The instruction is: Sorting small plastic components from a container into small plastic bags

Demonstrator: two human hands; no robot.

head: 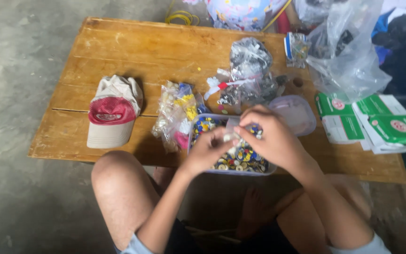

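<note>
My left hand (207, 149) and my right hand (268, 136) meet above a clear plastic box (193, 136) filled with several small coloured and white round parts (243, 159). Both hands pinch one small pale piece (231, 137) between their fingertips. The box sits at the near edge of a low wooden table (132, 56), just beyond my bare knees. What the piece is exactly is too small to tell.
A red and beige cap (113, 112) lies on the left. Clear bags of small parts (177, 113) (250, 70) sit behind the box, with its pale lid (297, 113) to the right. Green and white cartons (377, 122) and a large plastic bag (348, 51) crowd the right end.
</note>
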